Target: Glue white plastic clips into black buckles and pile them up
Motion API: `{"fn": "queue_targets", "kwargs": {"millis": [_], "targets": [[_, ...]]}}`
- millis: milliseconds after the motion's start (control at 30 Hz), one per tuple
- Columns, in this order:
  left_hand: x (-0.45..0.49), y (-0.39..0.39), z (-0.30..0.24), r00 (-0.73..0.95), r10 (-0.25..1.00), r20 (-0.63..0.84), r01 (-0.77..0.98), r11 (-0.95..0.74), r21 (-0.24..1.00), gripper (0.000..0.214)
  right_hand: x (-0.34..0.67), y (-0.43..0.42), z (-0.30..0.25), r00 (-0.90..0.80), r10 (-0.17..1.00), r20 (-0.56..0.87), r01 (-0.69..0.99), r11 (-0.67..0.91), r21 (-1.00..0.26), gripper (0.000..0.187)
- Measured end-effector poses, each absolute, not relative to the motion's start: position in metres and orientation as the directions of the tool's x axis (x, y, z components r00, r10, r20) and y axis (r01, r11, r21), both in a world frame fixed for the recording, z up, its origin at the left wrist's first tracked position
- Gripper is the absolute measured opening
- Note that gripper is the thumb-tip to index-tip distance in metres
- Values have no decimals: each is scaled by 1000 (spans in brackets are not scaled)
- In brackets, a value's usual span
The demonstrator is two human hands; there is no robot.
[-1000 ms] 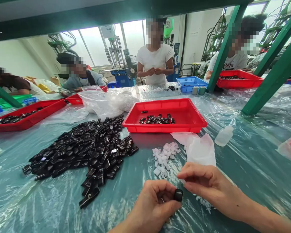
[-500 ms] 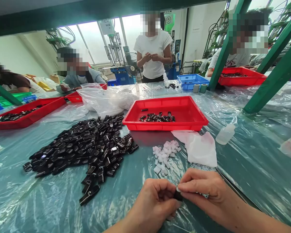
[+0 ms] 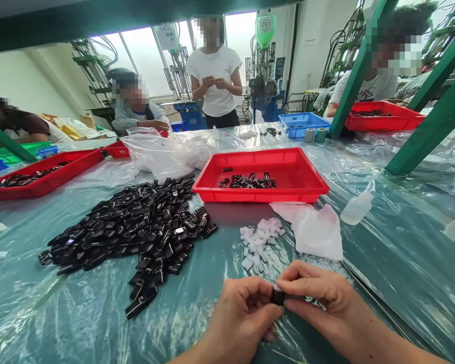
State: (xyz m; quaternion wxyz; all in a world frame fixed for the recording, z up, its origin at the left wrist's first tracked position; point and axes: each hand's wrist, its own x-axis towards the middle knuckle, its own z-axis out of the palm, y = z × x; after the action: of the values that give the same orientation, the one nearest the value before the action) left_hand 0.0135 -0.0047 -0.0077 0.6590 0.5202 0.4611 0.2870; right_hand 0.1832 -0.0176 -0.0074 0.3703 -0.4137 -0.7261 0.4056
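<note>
My left hand (image 3: 244, 316) is closed around a small glossy black plastic part (image 3: 277, 297), held just above the table. At the part's upper edge shows a small white piece (image 3: 276, 287), with my right hand (image 3: 318, 293) pinched at it. My right index fingertip touches the white piece, while the thumb is against the black part's side. Fingers hide much of both things. Beyond my hands lies a loose heap of small white pieces (image 3: 260, 240). A large pile of similar black parts (image 3: 136, 227) spreads to the left.
A red tray (image 3: 261, 194) with several black parts stands ahead. White cloth (image 3: 318, 232) and a translucent bottle (image 3: 357, 208) lie to the right. Clear plastic sheeting (image 3: 79, 313) covers the table. Green posts (image 3: 420, 141) rise at the right. Several people are around the table.
The black part shows more between my fingers, and my right thumb has shifted down onto its side. The standing person appears further left; the capped person's arm now extends over the table.
</note>
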Motion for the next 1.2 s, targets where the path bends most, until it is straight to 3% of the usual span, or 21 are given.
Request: {"fn": "queue_targets", "kwargs": {"millis": [167, 267, 367, 433, 700, 900, 1100, 1167, 1200], "targets": [[14, -4, -6, 423, 852, -308, 143, 273, 951, 9, 186, -16, 0, -432, 884, 181, 332, 342, -879, 21], [14, -1, -5, 449, 806, -386, 127, 370, 920, 12, 192, -11, 4, -468, 870, 153, 358, 345, -868, 22], [15, 3, -4, 441, 776, -451, 107, 454, 885, 18, 202, -5, 4, -385, 899, 210, 425, 375, -824, 20], [14, 5, -3, 437, 771, -463, 86, 477, 875, 20, 208, -2, 2, -349, 900, 262, 506, 416, -755, 18], [11, 6, -4, 448, 764, -465, -3, 521, 854, 31, 203, 1, -9, -574, 791, 212, 719, 611, -331, 23], [13, 8, -5, 432, 758, -489, -57, 564, 824, 31, 199, 4, -28, -567, 773, 284, 744, 629, -226, 22], [11, 7, -3, 453, 759, -467, 36, 508, 860, 23, 201, 1, -20, -556, 782, 282, 735, 621, -273, 22], [11, 6, -3, 461, 754, -468, 36, 510, 859, 24, 205, -1, -6, -514, 825, 233, 706, 562, -431, 20], [12, 6, -2, 472, 748, -466, 39, 510, 859, 24, 207, -2, 1, -477, 863, 166, 653, 474, -591, 18]]}}
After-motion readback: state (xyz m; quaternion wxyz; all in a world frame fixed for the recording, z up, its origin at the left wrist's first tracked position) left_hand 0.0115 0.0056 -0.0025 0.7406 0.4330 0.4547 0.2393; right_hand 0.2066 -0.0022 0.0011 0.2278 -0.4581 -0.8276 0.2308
